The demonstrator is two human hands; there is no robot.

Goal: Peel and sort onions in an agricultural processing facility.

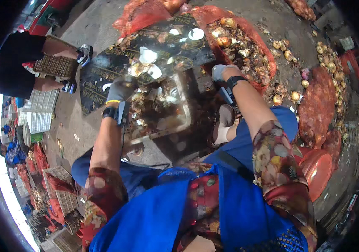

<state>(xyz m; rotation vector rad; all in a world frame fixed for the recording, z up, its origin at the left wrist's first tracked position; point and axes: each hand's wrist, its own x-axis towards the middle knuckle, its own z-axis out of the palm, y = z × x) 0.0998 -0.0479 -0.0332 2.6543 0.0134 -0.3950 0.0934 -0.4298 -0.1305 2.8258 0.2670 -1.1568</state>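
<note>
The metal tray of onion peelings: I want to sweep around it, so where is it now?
In the head view the metal tray sits centre frame, between the left hand and right hand, just below the black board.

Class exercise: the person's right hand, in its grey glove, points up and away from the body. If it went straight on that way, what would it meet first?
Most likely the open red mesh sack heaped with onions: the right hand already sits at its near edge. Depth is hard to judge, so whether it touches yet is unclear.
</note>
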